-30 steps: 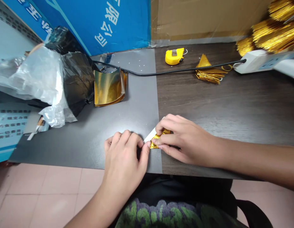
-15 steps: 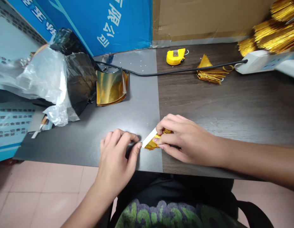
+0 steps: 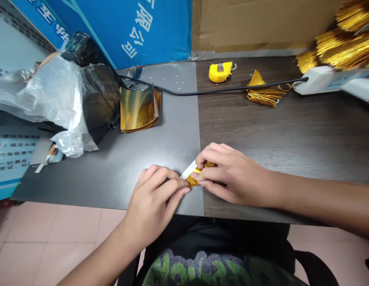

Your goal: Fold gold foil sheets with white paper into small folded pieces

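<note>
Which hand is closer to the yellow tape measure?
Right. The right hand is almost straight below the yellow tape measure in the picture; the left hand is lower and farther left.

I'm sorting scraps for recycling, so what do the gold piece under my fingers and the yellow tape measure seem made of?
Gold piece: probably metallic foil or film; it's shiny and creased.
Yellow tape measure: likely hard plastic casing, smooth and opaque.
</note>
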Available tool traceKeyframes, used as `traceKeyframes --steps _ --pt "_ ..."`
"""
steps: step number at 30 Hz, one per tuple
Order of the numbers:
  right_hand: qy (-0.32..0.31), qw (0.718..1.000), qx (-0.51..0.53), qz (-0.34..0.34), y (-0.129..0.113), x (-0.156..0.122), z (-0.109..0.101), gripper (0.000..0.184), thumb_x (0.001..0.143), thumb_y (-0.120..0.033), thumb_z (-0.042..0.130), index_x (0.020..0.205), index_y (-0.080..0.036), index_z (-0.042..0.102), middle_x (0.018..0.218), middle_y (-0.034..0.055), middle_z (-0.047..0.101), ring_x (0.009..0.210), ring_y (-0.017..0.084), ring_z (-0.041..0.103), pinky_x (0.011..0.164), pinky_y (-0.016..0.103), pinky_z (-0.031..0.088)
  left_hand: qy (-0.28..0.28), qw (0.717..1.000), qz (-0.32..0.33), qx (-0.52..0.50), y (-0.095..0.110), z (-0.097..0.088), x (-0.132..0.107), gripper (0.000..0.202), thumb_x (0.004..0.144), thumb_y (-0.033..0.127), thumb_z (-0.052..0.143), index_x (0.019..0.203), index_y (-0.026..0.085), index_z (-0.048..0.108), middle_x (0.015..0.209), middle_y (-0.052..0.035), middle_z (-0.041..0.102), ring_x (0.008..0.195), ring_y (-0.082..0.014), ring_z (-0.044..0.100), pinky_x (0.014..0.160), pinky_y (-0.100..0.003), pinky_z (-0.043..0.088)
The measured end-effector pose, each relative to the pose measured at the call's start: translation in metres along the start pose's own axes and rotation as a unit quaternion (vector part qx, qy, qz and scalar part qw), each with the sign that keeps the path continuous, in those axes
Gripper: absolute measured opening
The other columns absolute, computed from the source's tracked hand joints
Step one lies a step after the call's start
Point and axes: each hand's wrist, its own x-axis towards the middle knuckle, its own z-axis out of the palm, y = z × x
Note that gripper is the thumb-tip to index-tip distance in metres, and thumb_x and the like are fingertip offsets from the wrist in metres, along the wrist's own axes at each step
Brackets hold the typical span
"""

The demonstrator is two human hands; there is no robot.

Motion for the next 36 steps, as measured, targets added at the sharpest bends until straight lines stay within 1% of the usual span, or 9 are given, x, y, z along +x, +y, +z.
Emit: traceKeyframes --steps 8,14,17,20,24,27,29,33,36 --pt "-0.009 1.000 0.003 0.001 0.000 0.000 -0.001 0.015 0.097 -0.018 0.054 0.092 -0.018 0.068 0.097 0.0070 0.060 0.092 0.020 0.050 0.079 0.035 0.036 -0.022 0.997 -0.064 0.030 0.003 0.001 0.010 0.012 0.097 0.027 0.059 0.089 0.023 0.066 0.088 0.0005 0.064 0.084 -0.0172 0.052 0.075 -0.033 0.032" --pt "-0.026 1.000 -0.010 -0.002 -0.004 0.005 -0.003 0.020 0.098 -0.021 0.052 0.087 -0.015 0.067 0.096 0.0084 0.061 0.091 0.021 0.050 0.079 0.036 0.035 -0.051 0.990 -0.127 0.043 0.006 0.002 0.010 0.015 0.095 0.031 0.058 0.083 0.022 0.061 0.084 0.0008 0.060 0.085 -0.0188 0.050 0.079 -0.034 0.030" --pt "-0.016 1.000 -0.027 -0.001 -0.005 0.009 0.000 0.026 0.099 -0.027 0.053 0.079 -0.015 0.066 0.090 0.0074 0.060 0.086 0.020 0.049 0.074 0.035 0.033 -0.051 0.986 -0.143 0.069 0.006 0.001 0.010 0.015 0.093 0.037 0.058 0.091 0.022 0.060 0.091 -0.0016 0.057 0.089 -0.0205 0.049 0.082 -0.037 0.031" --pt "0.015 0.999 -0.042 0.007 -0.004 0.011 0.005 0.032 0.098 -0.033 0.058 0.071 -0.017 0.064 0.086 0.0054 0.059 0.082 0.018 0.046 0.070 0.032 0.028 -0.054 0.982 -0.152 0.102 0.005 0.000 0.009 0.024 0.092 0.045 0.057 0.101 0.023 0.059 0.100 -0.0049 0.052 0.092 -0.0229 0.047 0.082 -0.039 0.033" --pt "0.022 0.999 -0.028 0.015 -0.002 0.011 0.009 0.030 0.096 -0.031 0.063 0.069 -0.017 0.063 0.087 0.0043 0.058 0.082 0.017 0.045 0.070 0.032 0.027 -0.070 0.980 -0.151 0.105 0.005 -0.001 0.009 0.025 0.096 0.046 0.051 0.105 0.024 0.058 0.102 -0.0053 0.050 0.095 -0.0241 0.045 0.084 -0.042 0.035" --pt "0.013 1.000 -0.006 0.024 -0.001 0.011 0.009 0.029 0.095 -0.031 0.064 0.069 -0.017 0.063 0.088 0.0040 0.058 0.083 0.017 0.046 0.071 0.032 0.027 -0.069 0.983 -0.137 0.098 0.005 -0.001 0.009 0.022 0.099 0.044 0.049 0.107 0.025 0.058 0.103 -0.0051 0.051 0.096 -0.0237 0.045 0.084 -0.042 0.035" --pt "0.011 1.000 0.000 0.023 0.000 0.012 0.009 0.028 0.095 -0.032 0.065 0.071 -0.018 0.065 0.089 0.0038 0.058 0.084 0.017 0.047 0.072 0.032 0.028 -0.067 0.987 -0.112 0.091 0.003 -0.001 0.008 0.018 0.100 0.038 0.048 0.110 0.026 0.057 0.104 -0.0044 0.053 0.095 -0.0228 0.046 0.083 -0.041 0.035" --pt "0.004 1.000 0.014 0.015 0.004 0.013 0.005 0.025 0.093 -0.030 0.067 0.072 -0.018 0.067 0.088 0.0032 0.058 0.085 0.017 0.048 0.074 0.032 0.029 -0.031 0.998 -0.045 0.036 -0.002 -0.003 0.002 0.018 0.100 0.022 0.050 0.116 0.025 0.056 0.106 -0.0028 0.059 0.097 -0.0191 0.050 0.083 -0.037 0.038" --pt "-0.016 0.999 0.035 -0.015 0.012 0.013 -0.003 0.025 0.093 -0.030 0.067 0.072 -0.018 0.068 0.087 0.0031 0.058 0.086 0.017 0.048 0.075 0.032 0.031 -0.041 0.999 0.020 -0.001 -0.006 -0.006 -0.005 0.025 0.100 0.016 0.050 0.123 0.024 0.058 0.115 -0.0032 0.062 0.103 -0.0169 0.053 0.090 -0.035 0.041"
